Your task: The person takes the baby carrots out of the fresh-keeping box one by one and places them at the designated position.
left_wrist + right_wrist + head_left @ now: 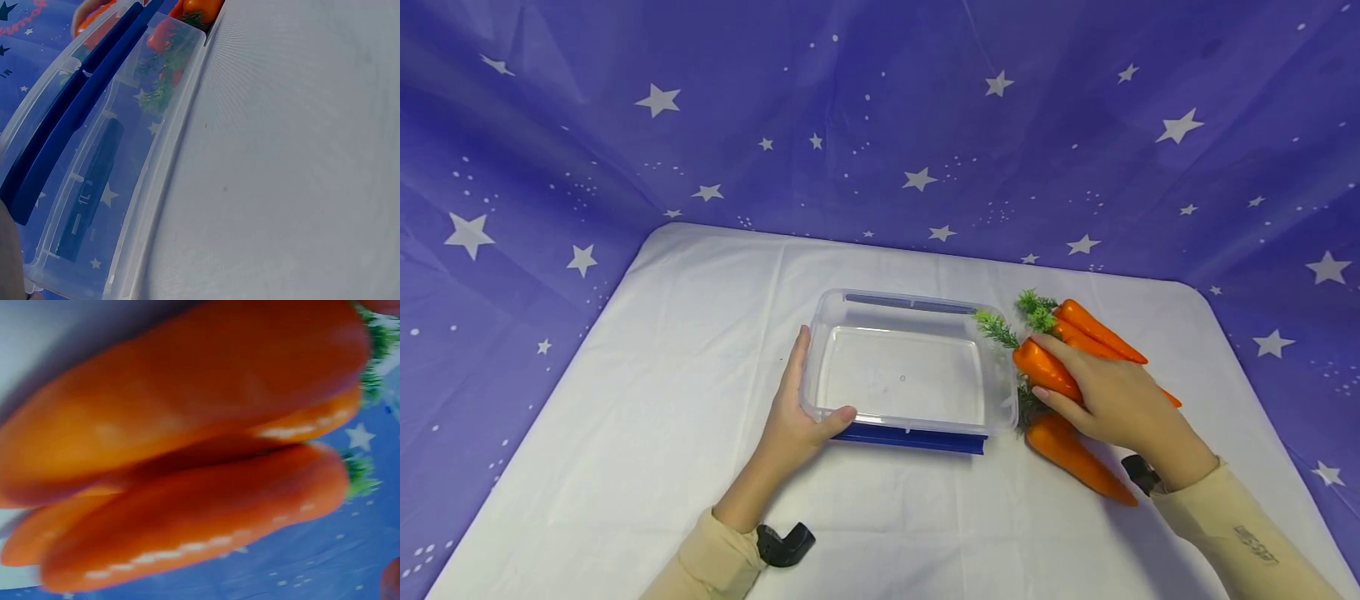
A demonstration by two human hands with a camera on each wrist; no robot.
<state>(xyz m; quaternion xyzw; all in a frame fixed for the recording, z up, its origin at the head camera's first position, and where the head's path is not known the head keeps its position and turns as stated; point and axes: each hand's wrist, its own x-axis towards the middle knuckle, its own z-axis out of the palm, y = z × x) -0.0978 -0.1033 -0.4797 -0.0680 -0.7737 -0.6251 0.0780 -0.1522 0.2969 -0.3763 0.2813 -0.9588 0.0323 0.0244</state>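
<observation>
My left hand (802, 425) holds the near left corner of a clear plastic container (917, 425). Its thumb lies over the front rim and its fingers run along the left wall. A blue locking flap (917, 439) hangs from the container's front side. Over at the right, my right hand (1105, 396) grips a carrot (1043, 367) with a leafy green top, which overhangs the container's right rim. Another carrot (1078, 458) lies on the near side of that hand, and more carrots (1101, 331) lie beyond it. Close up in the right wrist view, several carrots (200, 531) overlap.
A white cloth (647, 392) covers the table. Behind it and at both sides rises a blue backdrop (820, 100) with white stars. A black wrist camera (784, 544) sits on the left wrist, another (1140, 473) on the right.
</observation>
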